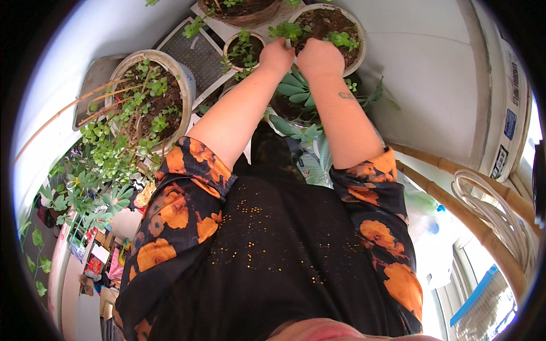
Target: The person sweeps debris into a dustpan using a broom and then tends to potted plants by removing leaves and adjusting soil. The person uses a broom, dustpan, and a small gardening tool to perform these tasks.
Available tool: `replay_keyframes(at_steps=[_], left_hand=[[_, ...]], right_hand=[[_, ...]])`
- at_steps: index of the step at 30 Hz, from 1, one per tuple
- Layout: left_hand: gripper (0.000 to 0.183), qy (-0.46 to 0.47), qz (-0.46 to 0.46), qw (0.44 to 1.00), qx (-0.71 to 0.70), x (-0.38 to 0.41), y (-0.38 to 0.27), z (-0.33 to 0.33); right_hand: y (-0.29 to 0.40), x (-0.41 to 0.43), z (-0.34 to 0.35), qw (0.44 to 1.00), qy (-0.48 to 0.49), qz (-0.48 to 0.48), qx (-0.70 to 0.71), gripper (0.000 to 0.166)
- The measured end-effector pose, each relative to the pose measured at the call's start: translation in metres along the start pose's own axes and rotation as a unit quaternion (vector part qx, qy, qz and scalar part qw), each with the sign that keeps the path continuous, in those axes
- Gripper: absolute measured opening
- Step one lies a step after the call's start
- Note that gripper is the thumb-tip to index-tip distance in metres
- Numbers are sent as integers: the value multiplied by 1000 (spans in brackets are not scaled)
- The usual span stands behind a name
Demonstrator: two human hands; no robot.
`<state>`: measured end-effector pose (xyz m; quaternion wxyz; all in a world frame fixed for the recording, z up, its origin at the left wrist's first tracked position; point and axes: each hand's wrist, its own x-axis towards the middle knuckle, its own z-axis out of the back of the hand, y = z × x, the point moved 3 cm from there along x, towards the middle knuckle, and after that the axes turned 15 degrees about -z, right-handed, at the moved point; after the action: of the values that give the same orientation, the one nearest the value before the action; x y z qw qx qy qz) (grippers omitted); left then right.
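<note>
My left hand [277, 55] is at the left rim of a round white pot [361, 47] of brown soil, between it and a small pot [226, 53] with a trailing green plant. Curled fingers hide whatever it may hold. Beside it, almost touching, my right hand [320, 59] is bent over the white pot's near left edge, its fingertips hidden too. Leafy sprigs [290, 30] show just beyond my left hand, and another green clump [342, 39] grows in the soil past my right hand. Under my forearms spreads a plant with long leaflets [294, 88].
A large pot [187, 93] of trailing succulents with thin canes stands on the left. A brown pot [251, 19] is at the top. Bamboo poles [460, 213] and a coiled white cable [490, 204] are at the right, beside a pale wall [418, 76].
</note>
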<state>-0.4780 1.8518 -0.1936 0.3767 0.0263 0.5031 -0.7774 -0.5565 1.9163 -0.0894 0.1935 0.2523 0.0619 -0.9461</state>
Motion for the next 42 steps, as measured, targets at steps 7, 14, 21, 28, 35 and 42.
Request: replay_keyframes(at_steps=[7, 14, 21, 28, 35, 42], left_hand=[[54, 13, -22, 999, 22, 3, 3, -1], [57, 35, -11, 998, -55, 16, 19, -13], [57, -22, -25, 995, -91, 22, 44, -24], [53, -36, -58, 997, -40, 16, 30, -17], [58, -20, -42, 998, -39, 15, 24, -12], [47, -8, -47, 995, -89, 14, 25, -11]], right_hand=[[8, 0, -2, 999, 9, 7, -37, 24], [6, 31, 4, 977, 205, -61, -5, 20], [-12, 29, -31, 805, 354, -250, 405, 14], [-23, 28, -60, 814, 286, -211, 459, 14], [-29, 19, -70, 903, 191, -151, 354, 37], [-29, 10, -75, 880, 200, -169, 396, 70]])
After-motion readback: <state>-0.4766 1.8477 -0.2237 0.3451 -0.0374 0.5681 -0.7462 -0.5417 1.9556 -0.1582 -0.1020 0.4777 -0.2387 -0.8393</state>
